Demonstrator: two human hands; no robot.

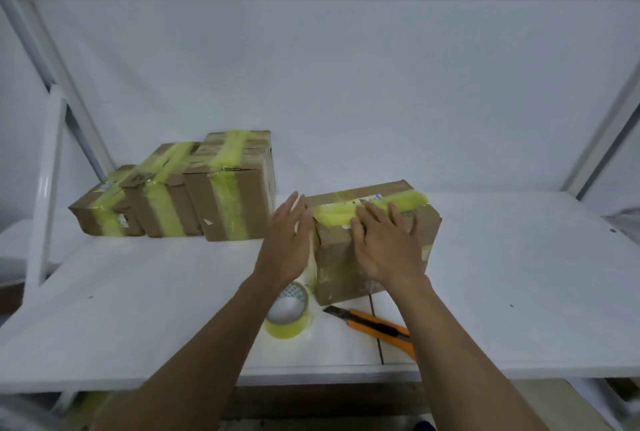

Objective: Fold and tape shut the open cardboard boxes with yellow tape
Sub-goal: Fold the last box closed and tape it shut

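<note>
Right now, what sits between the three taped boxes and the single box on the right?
The left hand, fingers straight, fills the gap between the three taped boxes and the single box, as the head view shows.

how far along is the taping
Done: three brown cardboard boxes rear left, banded in yellow tape. In hand: right hand presses a yellow tape strip onto a fourth cardboard box, left hand at its end. To do: strip seems uncut from the yellow tape roll; orange utility knife lies nearby.
</note>
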